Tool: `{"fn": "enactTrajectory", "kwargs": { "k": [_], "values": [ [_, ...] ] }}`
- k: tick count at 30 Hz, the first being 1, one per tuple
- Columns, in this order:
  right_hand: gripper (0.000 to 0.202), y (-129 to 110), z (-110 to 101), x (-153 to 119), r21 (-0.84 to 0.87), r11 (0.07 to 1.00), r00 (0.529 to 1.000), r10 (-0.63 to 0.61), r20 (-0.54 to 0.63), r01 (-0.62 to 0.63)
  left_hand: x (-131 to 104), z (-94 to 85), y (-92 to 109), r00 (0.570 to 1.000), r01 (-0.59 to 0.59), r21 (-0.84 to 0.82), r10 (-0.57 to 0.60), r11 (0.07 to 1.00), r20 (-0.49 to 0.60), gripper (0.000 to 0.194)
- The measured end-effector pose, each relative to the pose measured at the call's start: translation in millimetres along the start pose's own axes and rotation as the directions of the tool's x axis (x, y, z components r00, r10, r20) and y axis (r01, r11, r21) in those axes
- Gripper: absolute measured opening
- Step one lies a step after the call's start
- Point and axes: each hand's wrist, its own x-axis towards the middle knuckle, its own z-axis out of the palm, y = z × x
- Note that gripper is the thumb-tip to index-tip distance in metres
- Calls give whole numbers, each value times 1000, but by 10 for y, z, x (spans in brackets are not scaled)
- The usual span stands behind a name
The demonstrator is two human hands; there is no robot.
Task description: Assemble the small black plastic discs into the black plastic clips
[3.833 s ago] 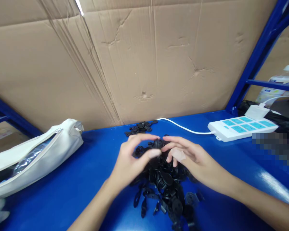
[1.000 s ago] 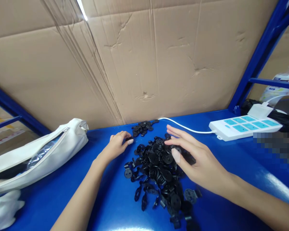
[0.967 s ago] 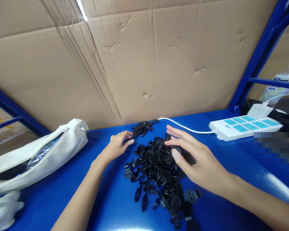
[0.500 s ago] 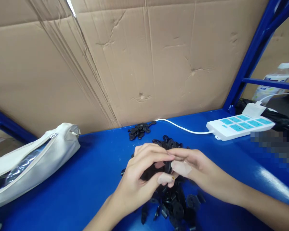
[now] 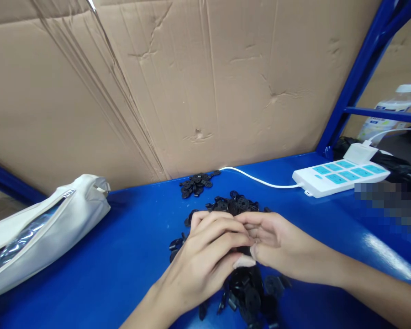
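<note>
A heap of small black plastic parts [image 5: 251, 292] lies on the blue table [image 5: 123, 256], with round, disc-like pieces among them. Over the heap, my left hand [image 5: 214, 256] is curled with its fingers bent and a pale wrap on the thumb. My right hand [image 5: 274, 240] meets it from the right, its fingers closed and touching the left fingertips. Something dark shows in the gap between the hands, but most of it is hidden. Farther back sits a smaller pile of black parts [image 5: 196, 184].
On the left lies an open white pouch [image 5: 71, 224]. A white power strip [image 5: 339, 177] with a cable stands at the right, near a bottle [image 5: 387, 114] behind a blue frame bar [image 5: 356, 77]. Cardboard [image 5: 178, 91] rises behind the table.
My left hand has rolled over, its fingers now covering more of the gap between the hands. The right thumb has drawn in behind the left fingers. The view has shifted slightly.
</note>
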Motion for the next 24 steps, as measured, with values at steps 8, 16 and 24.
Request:
{"fn": "enactTrajectory", "kwargs": {
  "k": [8,16,24],
  "values": [
    [39,34,-61,17,-28,999,999,-27,-25,27,-7,49,30,997,-68,201,71,977,-7,13],
    [38,67,13,31,-116,991,996,-76,-50,70,-123,121,1,982,-127,332,166,935,-91,33],
    [56,135,-115,24,-742,655,904,-390,-174,140,-224,-260,-851,890,455,225,-445,862,-96,46]
  ]
}}
